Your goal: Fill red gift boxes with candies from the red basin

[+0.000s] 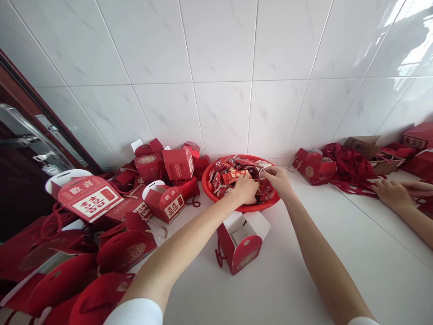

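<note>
I'm resting my left hand and right hand among packets in the basin, their grips hidden from me; the open box is sitting nearside, closer to my left.

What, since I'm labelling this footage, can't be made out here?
Head view, left hand: fingertips hidden among red printed packets in the round red plastic basin.
Head view, right hand: its fingers hide whether it grips anything.
Head view, dark mark inside the open red cardboard box: too small.
Head view, co-worker's bare forearm: cut off by right edge.
</note>
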Demonstrator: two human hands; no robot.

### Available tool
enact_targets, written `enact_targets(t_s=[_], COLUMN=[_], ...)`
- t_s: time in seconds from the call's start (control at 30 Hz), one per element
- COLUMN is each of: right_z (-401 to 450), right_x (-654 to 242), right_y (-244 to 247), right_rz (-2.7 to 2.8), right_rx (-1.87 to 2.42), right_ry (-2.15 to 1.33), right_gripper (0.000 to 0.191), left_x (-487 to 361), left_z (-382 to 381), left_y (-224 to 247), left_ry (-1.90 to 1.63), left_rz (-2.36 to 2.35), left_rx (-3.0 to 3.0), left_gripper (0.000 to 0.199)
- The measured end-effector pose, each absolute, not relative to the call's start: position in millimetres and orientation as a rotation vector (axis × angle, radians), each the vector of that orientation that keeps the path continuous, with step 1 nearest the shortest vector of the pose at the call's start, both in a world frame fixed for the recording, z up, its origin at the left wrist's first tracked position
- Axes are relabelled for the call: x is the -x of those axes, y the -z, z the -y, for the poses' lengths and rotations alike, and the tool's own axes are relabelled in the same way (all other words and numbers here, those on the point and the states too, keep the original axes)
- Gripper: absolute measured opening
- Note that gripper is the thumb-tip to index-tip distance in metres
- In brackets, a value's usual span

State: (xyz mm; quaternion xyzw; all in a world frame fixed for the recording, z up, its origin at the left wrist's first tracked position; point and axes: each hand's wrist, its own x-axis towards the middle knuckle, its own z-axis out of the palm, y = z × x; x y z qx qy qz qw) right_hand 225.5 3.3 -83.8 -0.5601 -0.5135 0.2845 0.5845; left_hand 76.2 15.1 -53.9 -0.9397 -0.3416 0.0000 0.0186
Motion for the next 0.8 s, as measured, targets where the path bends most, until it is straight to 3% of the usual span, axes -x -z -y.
enact_targets(t_s=[0.33,0.5,0.8], right_z=[-3.8,-2.2,-0.9], right_x=[-226.1,-224.4,-224.8], right_y=[85.0,83.8,83.6], right_rz=[1.181,1.185,1.216], right_rx=[1.287,1.291,1.292], right_ry=[-0.651,-0.674,-0.649], right_gripper=[0.023,0.026,0.027], left_x=[-39.7,-16.4,-24.8], left_z=[-23.1,-34.7,-25.0], left_y=[44.9,42.4,43.4], left_ry=[0.276,0.330,0.349], left_rz=[1.142,1.181,1.034], left_rx=[2.957,3.005,3.065], left_gripper=[0.020,0.028,0.023])
